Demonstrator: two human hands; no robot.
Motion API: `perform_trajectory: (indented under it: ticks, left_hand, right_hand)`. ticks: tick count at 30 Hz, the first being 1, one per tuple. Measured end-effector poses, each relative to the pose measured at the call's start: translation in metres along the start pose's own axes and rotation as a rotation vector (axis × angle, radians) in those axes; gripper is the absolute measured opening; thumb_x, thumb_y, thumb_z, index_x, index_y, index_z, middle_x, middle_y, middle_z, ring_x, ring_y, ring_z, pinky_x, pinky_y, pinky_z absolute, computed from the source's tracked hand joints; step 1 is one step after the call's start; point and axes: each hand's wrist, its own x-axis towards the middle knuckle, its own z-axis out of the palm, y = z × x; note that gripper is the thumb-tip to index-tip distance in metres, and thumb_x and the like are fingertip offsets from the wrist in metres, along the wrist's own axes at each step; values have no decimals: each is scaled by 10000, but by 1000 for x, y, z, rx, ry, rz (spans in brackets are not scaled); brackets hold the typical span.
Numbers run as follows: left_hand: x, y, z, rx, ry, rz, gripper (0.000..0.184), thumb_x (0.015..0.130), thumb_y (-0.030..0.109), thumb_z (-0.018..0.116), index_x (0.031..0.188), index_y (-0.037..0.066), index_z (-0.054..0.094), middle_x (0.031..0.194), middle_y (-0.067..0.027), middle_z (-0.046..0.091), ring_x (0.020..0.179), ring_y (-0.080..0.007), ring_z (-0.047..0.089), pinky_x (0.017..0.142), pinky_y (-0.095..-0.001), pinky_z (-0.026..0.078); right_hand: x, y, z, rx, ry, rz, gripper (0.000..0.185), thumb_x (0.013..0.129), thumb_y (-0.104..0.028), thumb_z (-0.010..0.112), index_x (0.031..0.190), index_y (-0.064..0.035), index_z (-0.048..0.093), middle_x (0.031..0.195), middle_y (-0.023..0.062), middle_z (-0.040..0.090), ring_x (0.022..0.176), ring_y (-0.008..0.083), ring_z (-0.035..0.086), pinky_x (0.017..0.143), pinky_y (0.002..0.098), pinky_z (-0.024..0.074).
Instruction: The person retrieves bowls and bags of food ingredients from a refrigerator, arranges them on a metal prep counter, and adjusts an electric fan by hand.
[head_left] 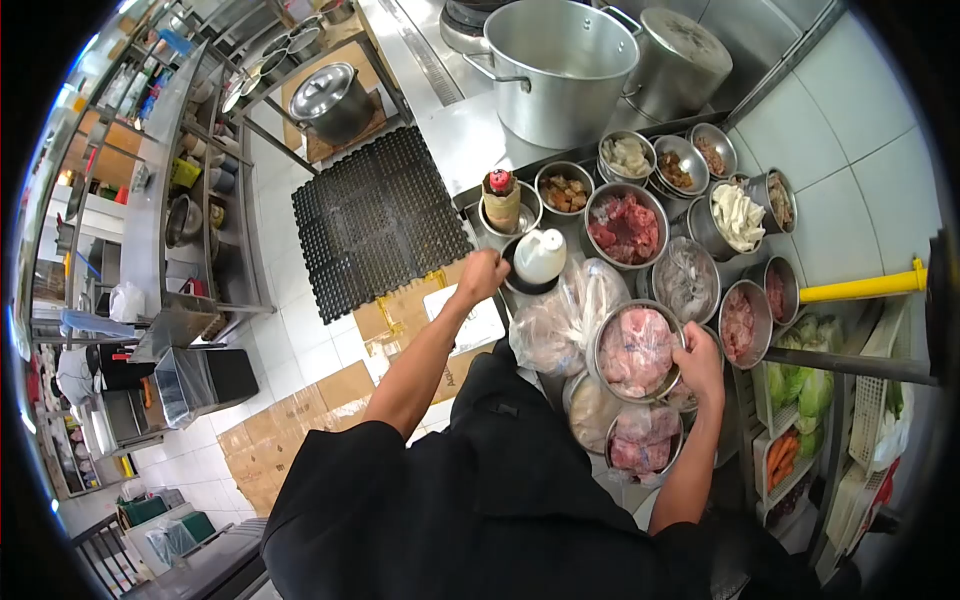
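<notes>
My right hand (702, 362) grips the right rim of a round metal bowl (598, 372), with pale pink raw meat (637, 352) in it. My left hand (484, 274) is closed beside a dark container (520, 283) in which a white plastic bottle (540, 256) stands. Whatever those fingers hold, if anything, is hidden. Between my hands lie tied clear plastic bags (565, 318). Below the right-hand bowl is another bowl of bagged red meat (642, 440). A bowl of red meat pieces (626, 229) sits farther back.
Several metal containers of food crowd the counter, one with white contents (738, 217). A large pot (560, 75) stands behind them. Crates of green vegetables (805, 380) and carrots (782, 458) are at right. A black mat (375, 220) and cardboard (290, 430) cover the floor.
</notes>
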Motion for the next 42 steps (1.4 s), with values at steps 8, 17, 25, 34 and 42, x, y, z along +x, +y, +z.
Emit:
perform_trajectory:
  ticks: [8,17,25,34,42]
  left_hand:
    - [-30,15,-37,-94,195,114,219,758,103,562,660,-77,485,669,-258,516,613,-389,547,573,-441,416]
    - [-67,-17,-124,-77,332,9,120,801,45,555,734,-50,586,652,-183,570,573,-217,566,554,-338,441]
    - [45,-64,-199,121,385,-103,299,827,202,557,710,-72,590,612,-224,578,534,-230,588,534,-386,446]
    - [233,-97,-127,-69,525,-340,367,783,292,537,825,-45,676,841,-283,642,865,-410,639,829,-446,476]
    - [229,-83,-117,-594,299,-290,463,899,402,530,790,-20,684,717,-98,645,612,-128,593,592,-293,490]
  right_hand:
    - [4,14,1,93,-32,53,136,693,21,537,733,-8,411,636,-6,359,601,86,341,532,265,307]
    - [-3,6,5,207,-15,177,127,703,60,512,733,-22,419,666,-27,372,613,60,342,528,242,303]
    - [-13,1,8,295,43,219,147,707,71,492,724,-41,398,665,-38,359,607,41,347,521,215,304]
    - [-24,-30,8,291,79,489,96,726,33,496,724,-36,430,633,-11,420,545,67,425,442,262,368]
    - [-29,-24,16,183,171,435,115,771,-75,521,829,14,565,650,38,542,505,122,537,404,298,444]
